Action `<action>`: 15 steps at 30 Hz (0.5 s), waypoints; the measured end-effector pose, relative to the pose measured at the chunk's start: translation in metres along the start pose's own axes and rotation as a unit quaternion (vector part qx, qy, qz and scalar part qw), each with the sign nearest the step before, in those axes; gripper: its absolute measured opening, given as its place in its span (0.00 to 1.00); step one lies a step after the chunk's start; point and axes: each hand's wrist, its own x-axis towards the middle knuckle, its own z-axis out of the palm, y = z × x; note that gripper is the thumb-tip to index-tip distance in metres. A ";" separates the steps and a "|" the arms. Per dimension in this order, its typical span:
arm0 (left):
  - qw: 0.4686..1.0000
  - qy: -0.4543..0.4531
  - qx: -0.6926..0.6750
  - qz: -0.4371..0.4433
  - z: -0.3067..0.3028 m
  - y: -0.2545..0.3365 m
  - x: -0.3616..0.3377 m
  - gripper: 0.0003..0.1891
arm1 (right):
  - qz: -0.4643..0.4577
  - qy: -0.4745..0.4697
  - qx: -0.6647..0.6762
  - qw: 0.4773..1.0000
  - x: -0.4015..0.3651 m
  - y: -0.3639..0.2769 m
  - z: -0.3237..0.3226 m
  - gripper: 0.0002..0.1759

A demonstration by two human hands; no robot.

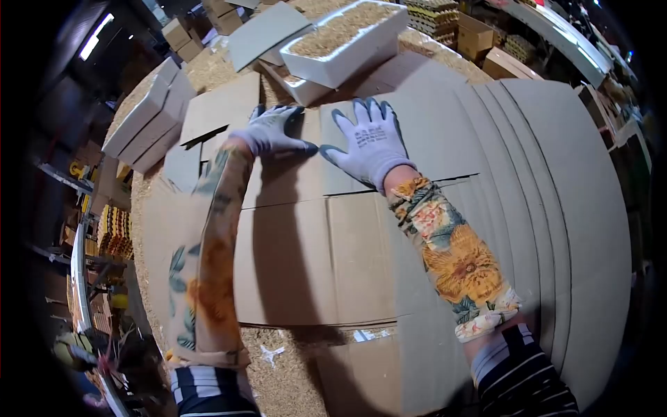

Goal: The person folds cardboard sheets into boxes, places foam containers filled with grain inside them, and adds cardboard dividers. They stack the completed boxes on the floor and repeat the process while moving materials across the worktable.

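Both hands wear light gloves with grey-blue fingertips, and floral sleeves cover the forearms. My left hand (276, 132) is spread over the upper part of a flat brown cardboard piece (288, 264), fingers apart, holding nothing. To its right, my right hand (369, 142) lies palm down with fingers spread on grey-brown cardboard (445, 132), close to a dark slot. The left thumb and right thumb point at each other with a small gap between them. Several overlapping cardboard sheets (590, 208) fan out on the right.
A white foam box (340, 66) filled with wood shavings stands beyond my hands, beside a grey board (267, 35). White foam boxes (149, 115) lean at the left. Loose shavings (278, 372) show near the front. Stacked egg trays (114, 231) stand lower left.
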 end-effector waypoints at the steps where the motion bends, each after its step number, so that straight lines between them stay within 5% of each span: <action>1: 0.997 -0.061 -0.027 -0.046 -0.004 0.007 0.013 0.58 | 0.002 -0.005 0.004 1.000 0.001 0.002 -0.004 0.43; 2: 0.988 -0.104 -0.103 -0.049 -0.012 0.008 0.018 0.64 | 0.010 -0.018 0.013 1.000 0.001 0.003 -0.008 0.43; 5: 0.962 -0.231 -0.089 -0.118 -0.040 0.023 0.031 0.53 | 0.045 0.044 0.041 0.997 0.001 0.004 0.003 0.41; 7: 0.973 -0.156 0.156 -0.060 -0.051 0.012 0.054 0.44 | 0.064 0.058 0.035 0.996 0.001 0.001 0.008 0.38; 9: 0.958 -0.240 0.151 -0.043 -0.085 0.034 0.063 0.44 | 0.071 0.055 0.028 0.996 0.004 0.001 0.008 0.37; 15: 0.952 -0.002 0.306 0.013 -0.105 0.097 -0.029 0.40 | 0.065 0.114 0.061 0.989 0.002 0.002 0.008 0.36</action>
